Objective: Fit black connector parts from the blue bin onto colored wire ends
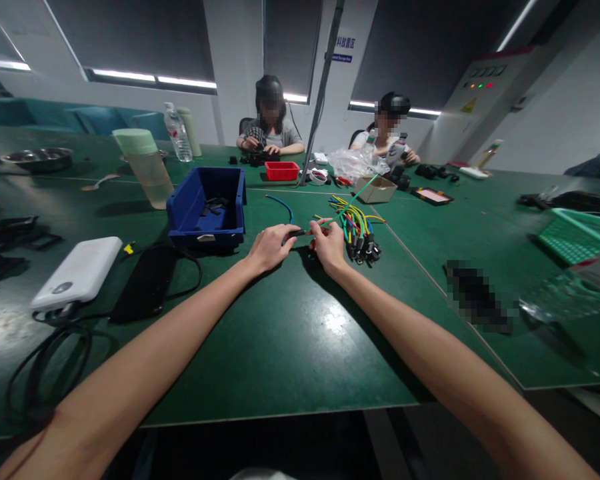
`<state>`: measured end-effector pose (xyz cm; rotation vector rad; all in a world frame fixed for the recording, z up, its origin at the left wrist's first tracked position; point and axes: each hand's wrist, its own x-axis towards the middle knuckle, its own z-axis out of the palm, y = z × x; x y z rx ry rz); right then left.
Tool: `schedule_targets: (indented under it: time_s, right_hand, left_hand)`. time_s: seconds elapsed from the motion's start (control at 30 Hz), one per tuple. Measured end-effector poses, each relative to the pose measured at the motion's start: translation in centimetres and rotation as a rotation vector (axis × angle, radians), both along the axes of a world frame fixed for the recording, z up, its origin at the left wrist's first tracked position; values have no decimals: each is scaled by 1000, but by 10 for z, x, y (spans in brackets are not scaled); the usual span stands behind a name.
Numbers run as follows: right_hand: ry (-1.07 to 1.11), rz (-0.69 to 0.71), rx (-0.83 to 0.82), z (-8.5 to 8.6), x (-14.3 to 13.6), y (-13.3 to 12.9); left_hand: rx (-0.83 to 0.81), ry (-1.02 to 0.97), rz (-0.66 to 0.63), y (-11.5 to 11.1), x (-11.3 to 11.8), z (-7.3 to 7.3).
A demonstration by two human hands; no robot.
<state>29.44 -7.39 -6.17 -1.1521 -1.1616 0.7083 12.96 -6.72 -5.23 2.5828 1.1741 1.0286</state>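
Above the green table, my left hand (271,248) pinches a small black connector (296,233) at its fingertips. A blue wire (286,205) curves up and away from beside those fingers. Close by on the right, my right hand (331,248) is closed on thin coloured wires by the connector. One green wire (356,195) sticks out past this hand to the upper right. Just beyond my right hand lies a bundle of yellow, green, blue and red wires (355,220) with black ends (366,250). My fingers partly hide the join between wire and connector.
A blue bin (190,230) with small black pieces stands left of my hands. Further left are a power bank (80,273), a phone (145,283) and a bottle (147,173). A red tray (282,171) and cardboard box (377,192) stand ahead. Two people sit opposite.
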Motion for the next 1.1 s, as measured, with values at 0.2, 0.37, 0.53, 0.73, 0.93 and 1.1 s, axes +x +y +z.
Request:
schedule_targets:
  time_s: [0.2,0.37,0.53,0.73,0.93,1.1]
  right_hand:
    - [-32,-21,-7,0,0,0]
    - [-37,-24,-5,-1,0,0]
    - [-37,-21,-2,-2,1,0]
    - [-48,-31,18,-2,1,0]
    - [-32,-10,2,-1,0,0]
    - [-35,-13,4,0,0,-1]
  left_hand:
    - [3,2,0,-1,0,0]
    - [10,7,-6,-1,0,0]
    - [24,26,-13,-1,0,-1]
    - [30,48,-13,-3,0,0]
    - [35,63,2,-4,0,1]
    - [71,62,7,-4,0,-1]
